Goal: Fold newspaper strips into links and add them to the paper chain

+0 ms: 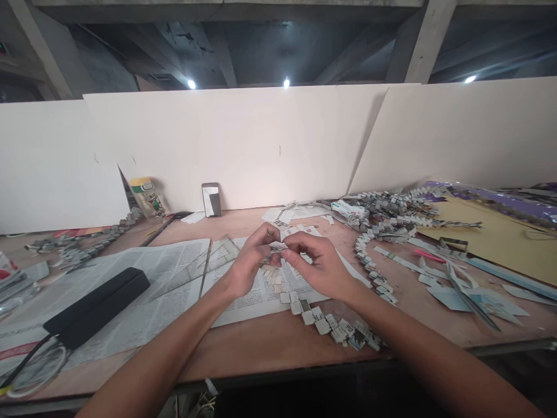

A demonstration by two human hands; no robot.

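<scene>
Both my hands meet above the newspaper (174, 273) at the middle of the table. My left hand (248, 261) and my right hand (315, 264) each pinch one small folded strip of newspaper (278, 246) between thumb and fingers. From under my right hand a chain of folded paper links (331, 328) runs along the table toward the front edge. More small folded pieces (273, 278) lie on the newspaper just below my hands.
A black flat case (98, 305) with a cable lies at the left. A clear set square (204, 261), a phone (212, 199) and a packet (148, 197) stand further back. Piles of woven paper chain (383, 217), scissors (470, 299) and brown card (500, 238) fill the right.
</scene>
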